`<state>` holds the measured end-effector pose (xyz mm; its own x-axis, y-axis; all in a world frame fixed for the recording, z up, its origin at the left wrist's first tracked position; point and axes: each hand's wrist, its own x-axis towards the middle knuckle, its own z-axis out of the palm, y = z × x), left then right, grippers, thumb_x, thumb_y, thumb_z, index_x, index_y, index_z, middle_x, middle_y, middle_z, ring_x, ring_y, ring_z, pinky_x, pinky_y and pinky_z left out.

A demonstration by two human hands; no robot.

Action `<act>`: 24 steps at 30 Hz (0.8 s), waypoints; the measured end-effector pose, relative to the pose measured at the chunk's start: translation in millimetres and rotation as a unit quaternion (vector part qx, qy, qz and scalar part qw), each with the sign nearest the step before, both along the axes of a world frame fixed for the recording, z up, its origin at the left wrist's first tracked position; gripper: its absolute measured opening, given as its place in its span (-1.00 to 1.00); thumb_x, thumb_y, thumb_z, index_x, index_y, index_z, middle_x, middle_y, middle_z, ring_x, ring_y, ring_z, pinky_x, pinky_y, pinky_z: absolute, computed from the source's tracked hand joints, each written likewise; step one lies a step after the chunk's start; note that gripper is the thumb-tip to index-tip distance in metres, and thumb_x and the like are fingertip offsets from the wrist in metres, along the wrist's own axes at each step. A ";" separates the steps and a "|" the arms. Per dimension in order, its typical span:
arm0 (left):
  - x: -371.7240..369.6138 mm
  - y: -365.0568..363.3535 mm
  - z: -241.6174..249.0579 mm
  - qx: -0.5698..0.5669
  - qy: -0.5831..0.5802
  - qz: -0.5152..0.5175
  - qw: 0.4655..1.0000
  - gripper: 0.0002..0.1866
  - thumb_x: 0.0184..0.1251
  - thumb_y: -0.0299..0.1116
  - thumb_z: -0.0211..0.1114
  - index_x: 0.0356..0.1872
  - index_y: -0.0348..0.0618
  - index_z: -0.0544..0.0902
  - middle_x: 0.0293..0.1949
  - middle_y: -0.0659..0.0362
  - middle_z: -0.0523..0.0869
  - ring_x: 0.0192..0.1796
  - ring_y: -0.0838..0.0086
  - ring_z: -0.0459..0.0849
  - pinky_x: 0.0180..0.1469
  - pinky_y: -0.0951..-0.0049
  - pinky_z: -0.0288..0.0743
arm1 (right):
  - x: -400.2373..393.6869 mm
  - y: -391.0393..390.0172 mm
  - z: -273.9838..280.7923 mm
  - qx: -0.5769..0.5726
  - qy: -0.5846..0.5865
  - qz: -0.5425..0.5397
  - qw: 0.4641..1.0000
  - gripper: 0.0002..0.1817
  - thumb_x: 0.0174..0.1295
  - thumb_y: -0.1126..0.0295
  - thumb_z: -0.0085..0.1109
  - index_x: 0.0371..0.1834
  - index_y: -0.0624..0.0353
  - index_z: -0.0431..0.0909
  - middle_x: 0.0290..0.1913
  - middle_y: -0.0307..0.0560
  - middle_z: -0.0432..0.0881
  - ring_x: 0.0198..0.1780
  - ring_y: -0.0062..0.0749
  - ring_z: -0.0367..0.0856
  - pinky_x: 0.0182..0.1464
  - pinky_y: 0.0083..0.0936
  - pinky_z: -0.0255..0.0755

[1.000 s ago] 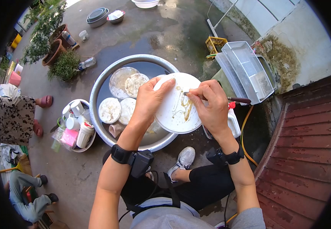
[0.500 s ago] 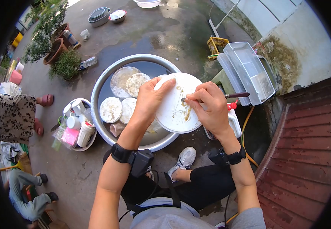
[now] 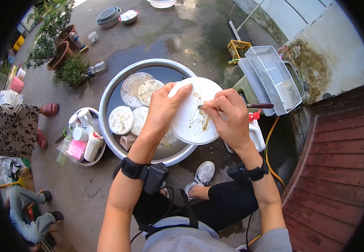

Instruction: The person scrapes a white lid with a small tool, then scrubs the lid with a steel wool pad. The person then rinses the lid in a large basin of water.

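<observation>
My left hand (image 3: 169, 105) grips the left edge of a round white lid (image 3: 190, 126), thumb on top. Brown residue streaks the lid's face, and it is held tilted over the basin's right side. In my right hand (image 3: 228, 113) is a slim dark-handled knife (image 3: 261, 106), pinched near its metal end. The tip touches the lid's middle; most of the blade is hidden by my fingers. Below is a large metal basin (image 3: 104, 126) of murky water. Several stained round pieces lie in it, among them a whitish disc (image 3: 121, 120), plus a pinkish cloth (image 3: 127, 142).
Left of the basin stands a bowl of cups with a white tumbler (image 3: 93, 147). Clear plastic bins (image 3: 270, 75) and a yellow crate (image 3: 237, 50) are at right, near an orange hose (image 3: 270, 143). Potted plants (image 3: 60, 56) and two other people are on the left.
The knife tip has shifted slightly left and up across the lid. Both hands and the lid have moved only a little; my grip is the same.
</observation>
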<state>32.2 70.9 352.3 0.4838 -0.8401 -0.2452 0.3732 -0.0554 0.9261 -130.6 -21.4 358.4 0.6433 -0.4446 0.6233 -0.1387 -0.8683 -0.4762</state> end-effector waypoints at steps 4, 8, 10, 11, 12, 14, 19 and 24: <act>-3.0 1.4 6.8 0.011 0.001 -0.017 1.000 -0.68 0.39 -0.27 0.37 -0.06 -0.36 0.63 -0.25 0.08 0.77 -0.32 0.56 0.75 -0.30 0.59 0.64 | -0.7 -1.9 1.3 0.012 -0.013 -0.044 0.999 -0.81 -0.01 0.43 0.48 -0.41 0.11 0.59 -0.31 -0.18 0.55 -0.27 -0.24 0.54 -0.24 -0.31 0.36; -1.9 1.9 5.5 0.013 -0.001 -0.027 1.000 -0.69 0.38 -0.27 0.37 -0.08 -0.34 0.63 -0.26 0.09 0.77 -0.33 0.56 0.75 -0.31 0.57 0.65 | -5.3 -3.6 3.5 -0.018 0.006 -0.008 1.000 -0.81 0.00 0.44 0.47 -0.40 0.11 0.59 -0.31 -0.17 0.55 -0.26 -0.24 0.54 -0.23 -0.31 0.36; -0.5 2.9 6.2 0.021 -0.003 -0.029 0.999 -0.70 0.38 -0.27 0.37 -0.08 -0.34 0.64 -0.26 0.09 0.77 -0.33 0.56 0.75 -0.31 0.57 0.65 | -4.3 -3.3 3.3 -0.020 0.018 0.012 1.000 -0.81 0.00 0.44 0.47 -0.40 0.11 0.59 -0.31 -0.17 0.55 -0.26 -0.24 0.55 -0.23 -0.31 0.36; -0.3 3.1 8.6 0.025 -0.004 -0.036 0.999 -0.70 0.37 -0.27 0.37 -0.08 -0.33 0.64 -0.27 0.10 0.77 -0.34 0.56 0.75 -0.31 0.57 0.65 | -2.6 -3.8 2.9 -0.025 0.008 0.002 1.000 -0.81 0.00 0.44 0.46 -0.40 0.11 0.58 -0.31 -0.17 0.55 -0.26 -0.23 0.55 -0.24 -0.31 0.36; -0.7 3.1 9.8 0.029 -0.004 -0.044 0.999 -0.70 0.37 -0.27 0.38 -0.08 -0.33 0.64 -0.28 0.11 0.77 -0.34 0.56 0.74 -0.31 0.57 0.64 | -1.6 -3.7 2.7 -0.030 -0.001 -0.007 1.000 -0.81 0.00 0.45 0.46 -0.41 0.10 0.58 -0.31 -0.18 0.55 -0.27 -0.23 0.55 -0.24 -0.31 0.36; -1.2 2.1 6.1 0.023 -0.003 -0.042 0.999 -0.70 0.37 -0.27 0.38 -0.09 -0.33 0.64 -0.28 0.11 0.76 -0.35 0.57 0.74 -0.32 0.57 0.64 | -0.3 -0.9 4.5 -0.047 0.002 -0.026 0.999 -0.81 0.00 0.44 0.46 -0.41 0.10 0.58 -0.31 -0.17 0.55 -0.27 -0.22 0.55 -0.25 -0.30 0.36; -4.9 0.6 0.7 0.003 -0.013 -0.013 1.000 -0.69 0.36 -0.26 0.39 -0.10 -0.34 0.64 -0.29 0.11 0.76 -0.35 0.58 0.72 -0.32 0.58 0.62 | 1.0 7.9 6.2 -0.076 0.016 -0.048 0.996 -0.82 0.02 0.44 0.44 -0.41 0.10 0.57 -0.31 -0.18 0.55 -0.27 -0.23 0.56 -0.26 -0.30 0.38; -10.7 -2.1 -5.9 0.017 -0.123 0.050 0.991 -0.68 0.33 -0.21 0.42 -0.18 -0.32 0.67 -0.34 0.12 0.77 -0.35 0.61 0.69 -0.30 0.56 0.58 | 5.3 14.0 8.8 -0.064 0.029 -0.121 0.990 -0.84 0.05 0.42 0.41 -0.38 0.10 0.58 -0.30 -0.19 0.54 -0.26 -0.25 0.56 -0.25 -0.32 0.41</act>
<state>21.4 68.8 346.4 0.6133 -0.7780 -0.1367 0.1416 -0.0620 0.9880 -125.3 -7.4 367.2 0.5640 -0.5105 0.6491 -0.3743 -0.8587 -0.3501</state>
